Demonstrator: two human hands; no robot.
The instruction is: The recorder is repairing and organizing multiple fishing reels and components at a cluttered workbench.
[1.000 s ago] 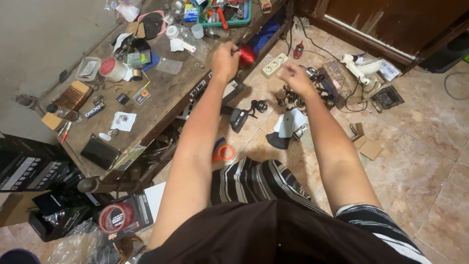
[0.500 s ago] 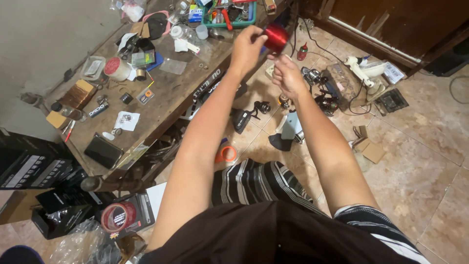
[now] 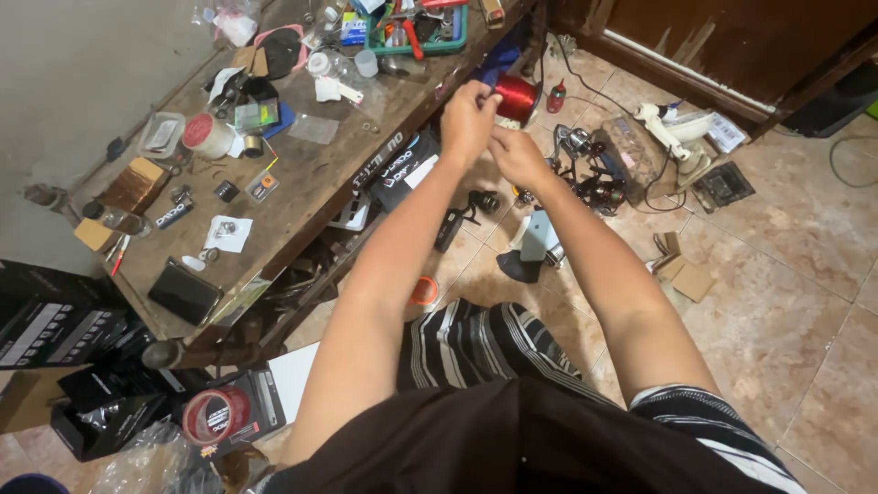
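My left hand [image 3: 468, 117] holds a red spool of line [image 3: 518, 97] up in front of me, by the edge of the wooden workbench [image 3: 311, 183]. My right hand [image 3: 518, 155] sits just below and beside it, fingers pinched near the spool's rim; whether they grip a strand of line is too small to tell. Both arms reach forward over my striped shorts [image 3: 476, 343].
The workbench is crowded with small boxes, a roll of tape [image 3: 207, 135], a green tray of tools [image 3: 422, 27] and a black wallet-like case [image 3: 185, 290]. On the tiled floor lie fishing reels [image 3: 585, 174], a white glue gun [image 3: 666, 126], cardboard scraps [image 3: 684, 273] and black boxes [image 3: 55, 329] at left.
My left hand took the red spool from the bench edge and lifted it. My right hand came up from the floor clutter to meet it, and both hands have since lowered slightly together.
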